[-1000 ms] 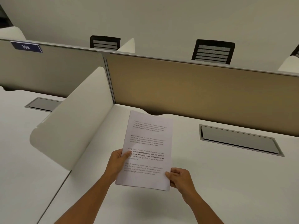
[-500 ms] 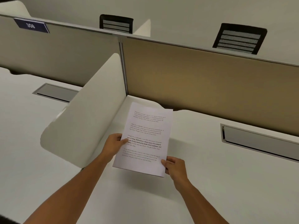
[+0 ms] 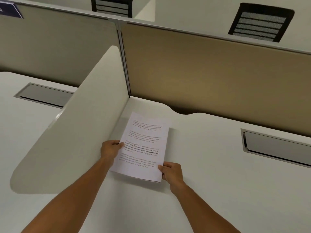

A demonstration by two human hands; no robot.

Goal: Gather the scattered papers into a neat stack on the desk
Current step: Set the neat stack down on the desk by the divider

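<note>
A stack of white printed papers (image 3: pixel 144 140) lies low over the white desk (image 3: pixel 210 165), near the corner by the side divider. Its edges look aligned, and a thin shadow shows under its near edge. My left hand (image 3: pixel 111 149) grips the stack's left edge at mid height, thumb on top of the page. My right hand (image 3: pixel 171 172) pinches the near right corner. I see no other loose sheets on the desk.
A curved white side divider (image 3: pixel 75 132) stands just left of the papers. A tan back panel (image 3: pixel 210 73) closes the desk's far side. A grey cable hatch (image 3: pixel 276 148) sits in the desk at right, another (image 3: pixel 43 95) on the neighbouring desk. Black chair backs (image 3: pixel 260 22) rise behind.
Both hands have carried the stack forward and down toward the desk corner beside the divider. The view has tilted down and closer.
</note>
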